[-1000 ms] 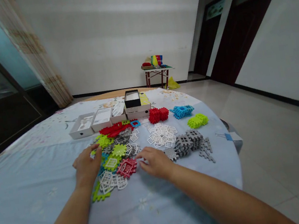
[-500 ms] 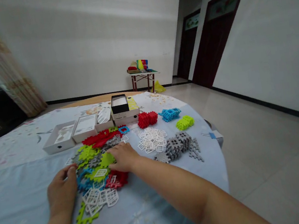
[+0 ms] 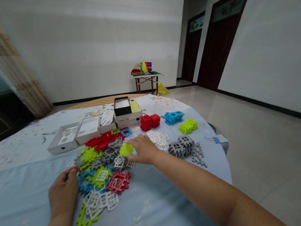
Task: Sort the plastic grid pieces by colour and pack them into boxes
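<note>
A heap of flat plastic interlocking pieces (image 3: 101,165) in red, lime, blue, grey and white lies on a round table under a pale blue cloth (image 3: 19,163). My right hand (image 3: 143,150) hovers just right of the heap, fingers pinched on a lime-green piece (image 3: 125,149). My left hand (image 3: 62,192) rests at the heap's left edge, fingers curled, touching blue and lime pieces; I cannot see anything inside it.
Sorted stacks sit to the right: red (image 3: 150,121), blue (image 3: 172,117), lime (image 3: 188,126), grey (image 3: 184,146) and white (image 3: 158,137). Open white boxes (image 3: 66,137) and a black box (image 3: 122,106) stand behind. The table edge drops off at right; a small table (image 3: 147,79) stands by the far wall.
My right hand has lifted out of the heap and moved right, carrying a lime-green piece. The left hand has stayed at the heap's left edge. The camera has panned slightly.
</note>
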`<state>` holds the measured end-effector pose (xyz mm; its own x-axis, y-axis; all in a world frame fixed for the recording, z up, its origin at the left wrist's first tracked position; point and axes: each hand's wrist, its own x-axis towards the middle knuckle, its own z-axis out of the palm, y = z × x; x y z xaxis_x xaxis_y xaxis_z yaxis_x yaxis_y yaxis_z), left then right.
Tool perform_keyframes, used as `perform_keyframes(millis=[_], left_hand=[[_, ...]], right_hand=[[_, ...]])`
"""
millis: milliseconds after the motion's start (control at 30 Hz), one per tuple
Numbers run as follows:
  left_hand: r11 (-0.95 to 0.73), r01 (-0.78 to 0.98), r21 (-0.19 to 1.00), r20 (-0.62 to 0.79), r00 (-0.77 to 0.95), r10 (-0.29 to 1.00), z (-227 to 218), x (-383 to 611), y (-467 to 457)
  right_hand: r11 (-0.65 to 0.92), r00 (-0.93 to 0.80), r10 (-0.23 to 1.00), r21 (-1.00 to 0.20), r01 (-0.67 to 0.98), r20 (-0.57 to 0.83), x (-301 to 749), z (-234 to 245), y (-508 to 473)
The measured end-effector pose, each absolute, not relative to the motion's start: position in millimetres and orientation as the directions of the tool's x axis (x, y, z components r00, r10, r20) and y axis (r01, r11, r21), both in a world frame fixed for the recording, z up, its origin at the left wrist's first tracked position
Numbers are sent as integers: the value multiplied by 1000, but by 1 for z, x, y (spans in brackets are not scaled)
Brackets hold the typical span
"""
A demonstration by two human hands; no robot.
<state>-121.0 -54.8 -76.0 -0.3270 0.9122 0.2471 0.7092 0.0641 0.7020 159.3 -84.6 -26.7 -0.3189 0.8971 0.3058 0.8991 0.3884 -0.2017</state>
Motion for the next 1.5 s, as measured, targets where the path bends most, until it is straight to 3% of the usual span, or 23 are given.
perform_keyframes(millis=[300, 567, 800, 933, 1033, 1167, 1500], left_hand=[[71, 730, 680, 241, -313, 919, -71, -118, -59], [97, 730, 676, 218, -324, 920, -66, -116, -60], [132, 743, 656, 189, -331, 925, -70, -119, -55], [130, 737, 664, 174, -321, 931, -74, -121, -53], [140, 745, 653, 171, -324, 931, -78, -123, -50], [166, 739, 653, 156, -346, 925, -81, -125, -48], [188, 741, 645, 142, -358, 923, -80, -122, -52]], right_hand=[[467, -441, 883, -211, 858, 161, 171, -50, -83], [438, -422, 899, -223, 871, 117, 161, -58, -80], [426, -344, 892, -291, 856, 295, 204, -26, -76], [281, -196, 926, -244, 928, 324, 274, -5, -73], [41, -1, 969, -160, 986, 247, 330, 0, -73], [-110, 128, 976, -113, 988, 173, 388, -6, -78], [-167, 169, 984, -45, 985, 52, 423, -23, -76]])
